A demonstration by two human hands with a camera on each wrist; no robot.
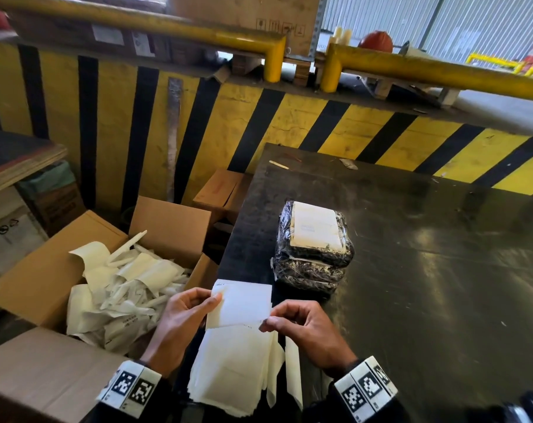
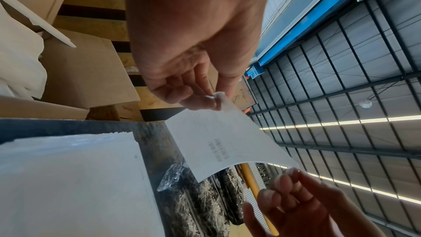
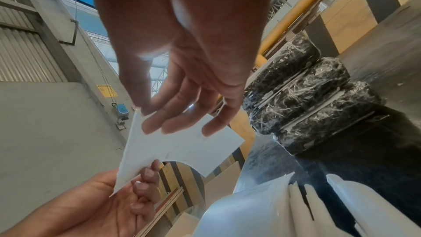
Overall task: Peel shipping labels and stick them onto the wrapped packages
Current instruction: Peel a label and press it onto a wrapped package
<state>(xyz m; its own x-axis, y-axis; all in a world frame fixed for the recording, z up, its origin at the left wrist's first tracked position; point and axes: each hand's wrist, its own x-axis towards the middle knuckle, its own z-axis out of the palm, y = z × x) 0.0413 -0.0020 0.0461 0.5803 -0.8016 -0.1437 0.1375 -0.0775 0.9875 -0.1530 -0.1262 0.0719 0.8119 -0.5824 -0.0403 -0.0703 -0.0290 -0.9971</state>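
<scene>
Both hands hold one white shipping label sheet (image 1: 240, 304) above the near edge of the dark table (image 1: 411, 254). My left hand (image 1: 182, 322) pinches its upper left corner; the same label (image 2: 227, 141) shows a faint barcode in the left wrist view. My right hand (image 1: 304, 325) pinches the lower right corner, thumb on one side and fingers behind the label (image 3: 182, 149). A pile of label sheets (image 1: 234, 370) lies under the hands. Beyond it stands a stack of black stretch-wrapped packages (image 1: 314, 257); the top one carries a white label (image 1: 315, 224).
An open cardboard box (image 1: 91, 270) at the left holds several peeled backing strips (image 1: 131, 288). Another cardboard box (image 1: 39, 374) sits nearer, lower left. A yellow-and-black striped wall (image 1: 259, 123) with yellow rails (image 1: 442, 71) closes the back.
</scene>
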